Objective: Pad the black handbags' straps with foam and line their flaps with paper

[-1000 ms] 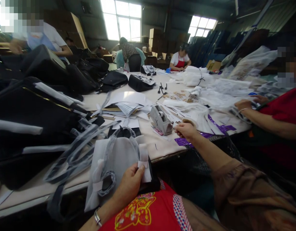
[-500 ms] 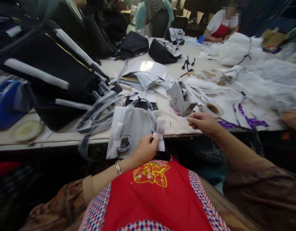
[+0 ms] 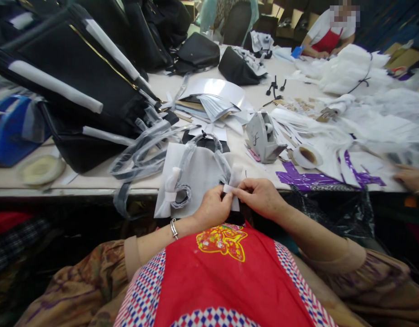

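Against the table's front edge leans a small handbag covered in white wrapping sheet, its handles in clear plastic. A tied white wrap and a coiled strap sit on its left side. My left hand is closed on the bag's right edge, thumb up. Close beside it, my right hand pinches a short strip of white tape against the wrapping there. The part of the bag under my fingers is hidden.
Large black bags crowd the left, near a blue tape dispenser. A grey tape dispenser, a tape roll and purple tape lie right of the bag. Another person's hand is at the right edge.
My right hand has come left from beside the grey dispenser to the bag's right edge, meeting my left hand. The left hand keeps its hold. The view has shifted slightly.
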Available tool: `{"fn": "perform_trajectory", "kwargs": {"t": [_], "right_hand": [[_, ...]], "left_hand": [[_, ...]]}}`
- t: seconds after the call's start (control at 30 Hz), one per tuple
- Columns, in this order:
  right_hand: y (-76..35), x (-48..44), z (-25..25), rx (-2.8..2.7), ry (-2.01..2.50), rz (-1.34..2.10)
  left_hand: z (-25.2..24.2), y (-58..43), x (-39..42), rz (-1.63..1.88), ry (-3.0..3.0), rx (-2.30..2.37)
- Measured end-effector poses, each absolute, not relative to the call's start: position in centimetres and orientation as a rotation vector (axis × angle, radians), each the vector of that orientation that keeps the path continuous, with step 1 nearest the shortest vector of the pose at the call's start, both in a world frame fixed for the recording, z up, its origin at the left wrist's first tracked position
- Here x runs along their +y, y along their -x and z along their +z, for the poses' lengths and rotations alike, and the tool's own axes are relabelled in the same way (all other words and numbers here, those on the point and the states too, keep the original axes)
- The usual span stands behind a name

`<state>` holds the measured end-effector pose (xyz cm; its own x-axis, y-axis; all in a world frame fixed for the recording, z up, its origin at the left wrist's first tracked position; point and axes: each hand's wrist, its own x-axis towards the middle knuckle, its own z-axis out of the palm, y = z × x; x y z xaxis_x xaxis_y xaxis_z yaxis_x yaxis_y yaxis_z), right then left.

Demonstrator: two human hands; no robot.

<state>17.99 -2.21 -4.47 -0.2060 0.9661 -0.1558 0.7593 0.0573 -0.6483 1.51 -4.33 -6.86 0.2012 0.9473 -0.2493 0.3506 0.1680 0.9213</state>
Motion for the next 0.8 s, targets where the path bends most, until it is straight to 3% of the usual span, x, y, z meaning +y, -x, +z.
{"fn": "perform_trajectory", "kwargs": {"t": [0.37,0.53,0.7,0.8], "right_hand": [[-16.6,-1.8,-5.0,-1.985,1.992,0.706],[-17.3,-1.7,-5.6,-1.83,2.024,0.979],[-18.3,-2.3,-5.2,-1.506,1.774,1.512],[-18.5,-2.5,-4.6,-1.482,1.773,1.516]], "left_hand": [[-8.5,-1.9,-4.4,0.757,-1.584,1.43],[-8.7,-1.9,-4.3,0.762,-1.674,1.435],[-8.5,-1.7,-4.2,0.734,-1.471,1.363],[-8.4,-1.6,-4.2,0.734,-1.356,1.302]]}}
